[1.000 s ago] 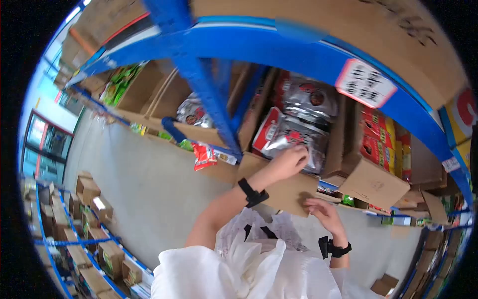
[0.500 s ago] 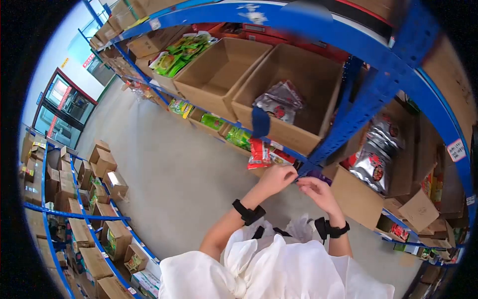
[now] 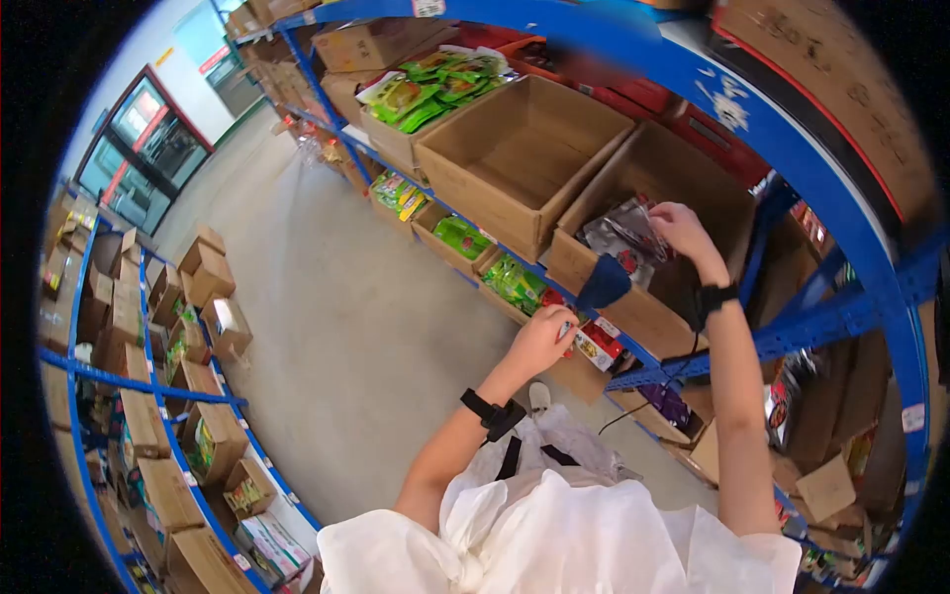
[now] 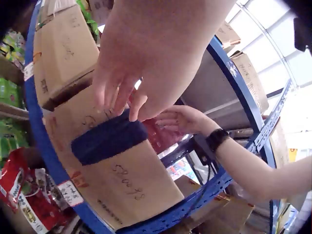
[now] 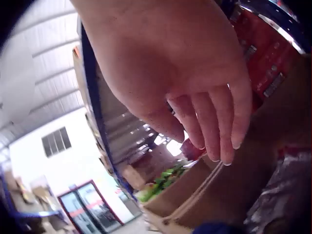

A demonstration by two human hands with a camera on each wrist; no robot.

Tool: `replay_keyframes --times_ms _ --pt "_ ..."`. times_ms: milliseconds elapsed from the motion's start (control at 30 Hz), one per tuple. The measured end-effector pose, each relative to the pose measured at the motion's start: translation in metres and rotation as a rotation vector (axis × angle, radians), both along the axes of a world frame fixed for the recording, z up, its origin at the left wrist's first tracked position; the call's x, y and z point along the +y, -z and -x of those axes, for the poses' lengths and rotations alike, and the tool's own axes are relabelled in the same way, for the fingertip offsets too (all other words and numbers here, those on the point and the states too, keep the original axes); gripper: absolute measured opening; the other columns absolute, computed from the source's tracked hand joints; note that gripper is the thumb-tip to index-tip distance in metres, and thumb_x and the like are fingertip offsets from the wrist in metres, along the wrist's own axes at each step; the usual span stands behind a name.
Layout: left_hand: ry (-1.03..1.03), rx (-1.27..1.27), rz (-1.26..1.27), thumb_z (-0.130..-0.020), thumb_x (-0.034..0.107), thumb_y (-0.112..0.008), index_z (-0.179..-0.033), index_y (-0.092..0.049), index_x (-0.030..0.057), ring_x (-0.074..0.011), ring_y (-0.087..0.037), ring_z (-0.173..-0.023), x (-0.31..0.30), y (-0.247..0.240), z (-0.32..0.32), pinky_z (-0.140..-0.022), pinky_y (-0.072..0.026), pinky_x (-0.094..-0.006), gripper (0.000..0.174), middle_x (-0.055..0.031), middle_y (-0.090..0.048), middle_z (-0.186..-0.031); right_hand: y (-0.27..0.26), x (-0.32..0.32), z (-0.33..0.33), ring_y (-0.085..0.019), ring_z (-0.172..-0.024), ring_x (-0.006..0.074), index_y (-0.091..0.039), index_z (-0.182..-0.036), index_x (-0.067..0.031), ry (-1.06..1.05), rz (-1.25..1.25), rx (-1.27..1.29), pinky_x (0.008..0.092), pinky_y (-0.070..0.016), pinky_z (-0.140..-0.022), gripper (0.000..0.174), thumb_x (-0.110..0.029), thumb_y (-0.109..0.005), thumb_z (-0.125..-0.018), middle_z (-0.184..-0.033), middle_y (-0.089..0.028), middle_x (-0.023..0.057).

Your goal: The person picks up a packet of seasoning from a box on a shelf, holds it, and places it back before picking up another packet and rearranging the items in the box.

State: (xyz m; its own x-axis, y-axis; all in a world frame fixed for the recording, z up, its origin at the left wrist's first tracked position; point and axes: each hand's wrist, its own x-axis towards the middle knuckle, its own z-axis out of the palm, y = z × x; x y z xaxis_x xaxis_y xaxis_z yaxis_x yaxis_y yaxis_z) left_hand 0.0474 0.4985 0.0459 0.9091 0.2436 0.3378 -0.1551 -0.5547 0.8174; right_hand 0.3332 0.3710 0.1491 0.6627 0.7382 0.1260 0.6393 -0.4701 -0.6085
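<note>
My right hand (image 3: 683,233) reaches into a cardboard box (image 3: 643,315) on the shelf, its fingertips right at the silver packets (image 3: 623,238) lying inside. In the right wrist view the palm shows, fingers loosely bent with nothing between them; silver packaging (image 5: 282,190) lies below at the right. My left hand (image 3: 544,339) hovers in front of the shelf, fingers loosely curled and holding nothing. A dark blue cloth (image 3: 604,284) hangs over the box's front wall; in the left wrist view it overlaps the left fingertips.
Left of this box stands an empty cardboard box (image 3: 485,188), then one with green packets (image 3: 435,89). Red packages (image 3: 599,346) and green bags (image 3: 515,282) sit on the shelf below. A blue rack beam (image 3: 841,307) crosses at the right. The aisle floor (image 3: 346,327) runs left.
The view has swung left along the rack, away from the box of silver bags at the right. My hands, close together before, have parted; the right has gone into the box.
</note>
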Motion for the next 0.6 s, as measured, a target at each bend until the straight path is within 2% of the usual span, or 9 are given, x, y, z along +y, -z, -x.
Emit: replay_keyframes --times_ms 33,100,167,200,267,333,367,467,600 --pt "-0.026 0.024 -0.016 -0.080 0.008 -0.060 -0.096 -0.059 0.0023 -0.0335 -0.056 -0.095 0.002 0.000 0.004 -0.083 -0.0456 -0.0382 0.017 -0.0146 -0.059 -0.101 0.021 0.012 -0.036 -0.062 -0.068 0.0208 -0.066 -0.091 -0.0006 0.010 0.046 0.029 0.0334 -0.0483 -0.065 0.022 -0.015 -0.057 -0.077 -0.076 -0.064 0.0131" --pt "-0.078 0.075 -0.054 -0.080 0.009 -0.060 -0.096 -0.059 0.0032 -0.0332 -0.055 -0.098 0.005 -0.004 0.011 -0.084 -0.0454 -0.0387 0.017 -0.0139 -0.059 -0.103 0.032 0.030 -0.069 -0.061 -0.072 0.0163 -0.065 -0.092 0.0007 -0.004 0.277 0.233 0.0293 -0.0485 -0.067 0.020 -0.010 -0.057 -0.077 -0.079 -0.066 0.0090" --pt "-0.076 0.097 -0.101 -0.080 0.011 -0.060 -0.103 -0.058 0.0050 -0.0329 -0.052 -0.106 0.017 0.001 0.007 -0.089 -0.0438 -0.0391 0.024 -0.0135 -0.056 -0.112 0.075 0.039 -0.107 -0.062 -0.076 0.0195 -0.065 -0.090 0.0007 -0.134 0.256 0.231 0.0309 -0.0488 -0.072 0.020 -0.009 -0.057 -0.075 -0.081 -0.067 0.0113" --pt "-0.096 0.108 -0.122 -0.080 0.011 -0.060 -0.105 -0.057 0.0055 -0.0328 -0.051 -0.108 0.021 -0.003 0.004 -0.091 -0.0433 -0.0391 0.026 -0.0136 -0.055 -0.114 0.108 0.040 -0.129 -0.060 -0.071 0.0198 -0.067 -0.090 -0.0010 -0.248 0.127 0.080 0.0342 -0.0475 -0.065 0.022 -0.009 -0.055 -0.072 -0.081 -0.067 0.0123" --pt "-0.089 0.144 -0.170 -0.080 0.011 -0.060 -0.112 -0.054 0.0047 -0.0334 -0.048 -0.114 0.031 -0.020 -0.012 -0.095 -0.0417 -0.0392 0.033 -0.0145 -0.051 -0.121 0.112 0.049 -0.125 -0.061 -0.078 0.0212 -0.064 -0.097 0.0005 -0.203 0.322 0.093 0.0341 -0.0478 -0.070 0.030 -0.010 -0.059 -0.069 -0.088 -0.067 0.0128" --pt "-0.095 0.007 -0.288 -0.080 0.010 -0.059 -0.112 -0.053 0.0033 -0.0336 -0.047 -0.115 0.040 -0.030 -0.040 -0.097 -0.0406 -0.0394 0.033 -0.0152 -0.051 -0.120 0.151 0.047 -0.136 -0.061 -0.093 0.0291 -0.061 -0.105 0.0020 -0.072 0.342 0.265 0.0365 -0.0481 -0.081 0.045 -0.020 -0.068 -0.066 -0.102 -0.064 0.0188" --pt "-0.097 -0.059 -0.345 -0.080 0.010 -0.059 -0.112 -0.053 0.0026 -0.0337 -0.047 -0.115 0.043 -0.035 -0.056 -0.098 -0.0400 -0.0395 0.033 -0.0156 -0.051 -0.120 0.142 0.047 -0.128 -0.058 -0.103 0.0342 -0.060 -0.107 0.0015 -0.071 0.544 0.186 0.0378 -0.0470 -0.086 0.048 -0.020 -0.071 -0.066 -0.111 -0.060 0.0215" --pt "-0.021 -0.078 -0.436 -0.082 0.012 -0.058 -0.110 -0.052 0.0017 -0.0332 -0.046 -0.116 0.050 -0.043 -0.103 -0.099 -0.0375 -0.0398 0.031 -0.0166 -0.050 -0.121 0.155 0.046 -0.113 -0.056 -0.104 0.0370 -0.063 -0.109 -0.0054 -0.043 0.580 0.011 0.0397 -0.0467 -0.087 0.043 -0.020 -0.070 -0.069 -0.110 -0.060 0.0217" --pt "0.116 -0.047 -0.408 -0.085 0.020 -0.056 -0.103 -0.057 0.0026 -0.0335 -0.054 -0.101 0.052 -0.027 -0.151 -0.088 -0.0417 -0.0411 0.025 -0.0176 -0.058 -0.107 0.250 0.039 -0.161 -0.055 -0.105 0.0365 -0.066 -0.107 -0.0115 -0.019 0.551 -0.229 0.0411 -0.0455 -0.089 0.035 -0.019 -0.067 -0.073 -0.110 -0.060 0.0202"
